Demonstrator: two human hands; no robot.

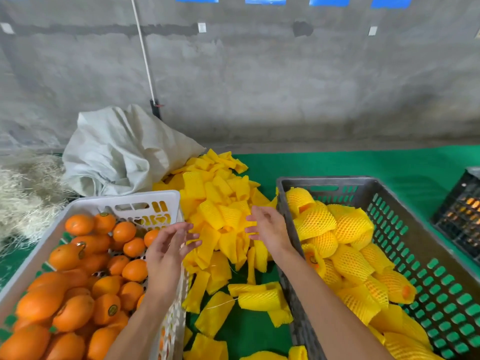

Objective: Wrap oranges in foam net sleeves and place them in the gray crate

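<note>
Bare oranges [78,287] fill a white crate [124,201] at the left. A heap of yellow foam net sleeves [220,211] lies on the green mat between the crates. The gray crate [337,181] on the right holds several oranges wrapped in yellow sleeves [345,245]. My left hand [168,250] hovers over the white crate's right edge, fingers relaxed and spread, holding nothing. My right hand [267,227] hovers above the sleeve heap by the gray crate's left wall, fingers loosely bent and empty. The two palms face each other.
A white woven sack [117,152] slumps against the concrete wall behind the white crate. Straw [23,190] is piled at the far left. A black crate [462,216] with fruit stands at the right edge. Loose sleeves litter the green mat [363,165] near me.
</note>
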